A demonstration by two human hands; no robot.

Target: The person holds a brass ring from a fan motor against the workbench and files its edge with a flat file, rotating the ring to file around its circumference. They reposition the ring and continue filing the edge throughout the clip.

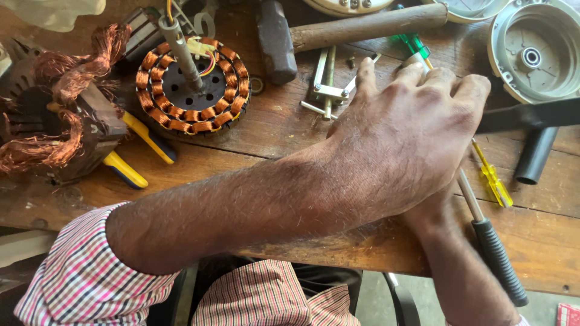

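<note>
from the head camera, the left hand (411,133) lies fingers spread and flat across the worn wooden bench (272,130), hiding the right hand, whose grip i cannot tell, near a black-handled steel rod (492,247), a yellow screwdriver (492,180) and a copper-wound round stator (192,84).
</note>
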